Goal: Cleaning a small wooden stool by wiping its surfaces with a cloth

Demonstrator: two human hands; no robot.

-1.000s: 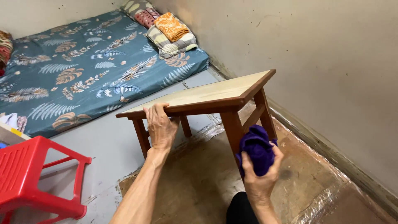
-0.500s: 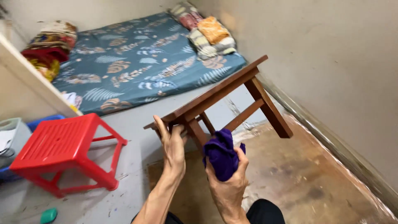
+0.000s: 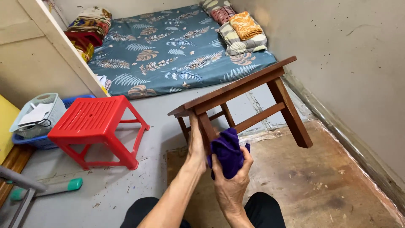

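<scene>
Looking down from the head camera, we see a small wooden table (image 3: 236, 95) tilted up off the floor, its far legs raised toward the wall (image 3: 350, 63) on our right and its top sloping down toward us. Our left hand (image 3: 196, 145) is closed around the near leg just under the tabletop, fingers wrapped and thumb side facing us. Our right hand (image 3: 232, 185) sits just beside it, fingers curled tight around a bunched purple cloth (image 3: 228, 152), which is pressed against the same leg. The two hands are almost touching. Beneath the table lies a patch of brown, stained floor (image 3: 295, 190); the rest of the floor is grey. To the left, well apart from the table, stands a red plastic stool (image 3: 95, 122), and beyond it a pale basket (image 3: 40, 116) resting in a blue one. Behind the table a mattress with a blue leaf-print sheet (image 3: 168, 50) carries folded cloths (image 3: 244, 29) at its far corner. Our dark-trousered knees (image 3: 261, 209) show at the bottom edge.
</scene>
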